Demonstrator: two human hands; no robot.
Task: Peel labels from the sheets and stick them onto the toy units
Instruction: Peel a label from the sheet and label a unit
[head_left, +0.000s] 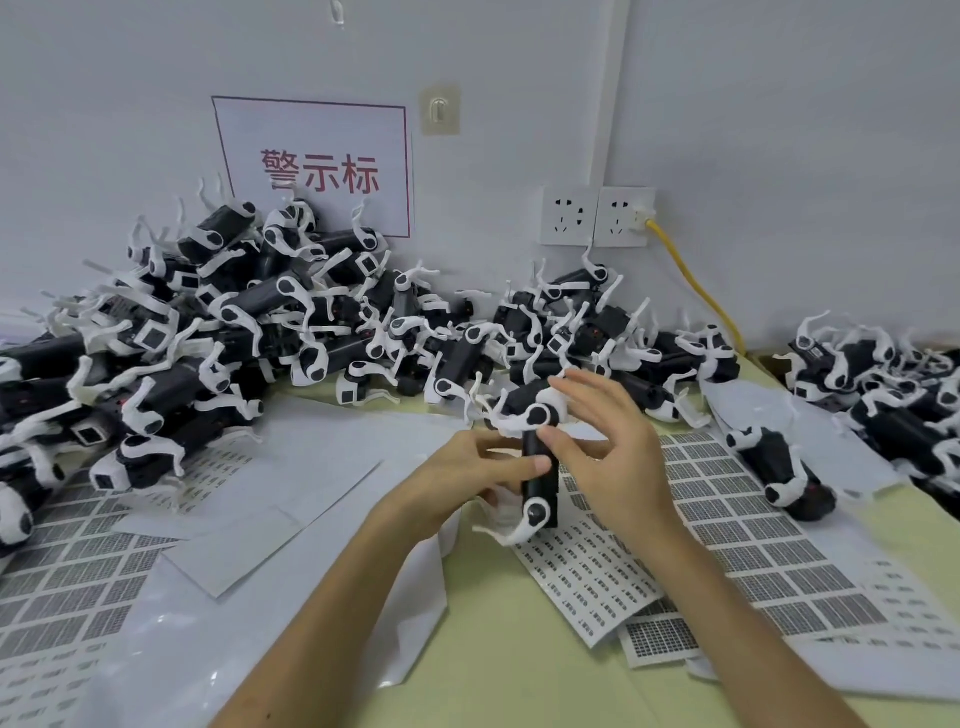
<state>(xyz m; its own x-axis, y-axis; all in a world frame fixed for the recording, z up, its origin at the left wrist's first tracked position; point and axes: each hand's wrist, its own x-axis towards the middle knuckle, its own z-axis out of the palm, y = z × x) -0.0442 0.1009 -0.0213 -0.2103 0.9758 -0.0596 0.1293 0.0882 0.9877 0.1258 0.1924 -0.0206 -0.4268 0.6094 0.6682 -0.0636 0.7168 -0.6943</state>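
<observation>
Above the printed label sheets (597, 577) at the table's middle, a toy unit (540, 486) stands on end: a slim black body with white bent legs on round black-centred hubs at top and bottom. The left hand (467, 478) grips its body, thumb laid across it. The right hand (608, 447) presses its thumb on the upper end, other fingers spread. More toy units (208, 322) lie heaped behind.

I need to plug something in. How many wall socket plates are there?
2, side by side on the wall: the left socket plate, unused, and the right socket plate, with the yellow cable plugged in.
</observation>
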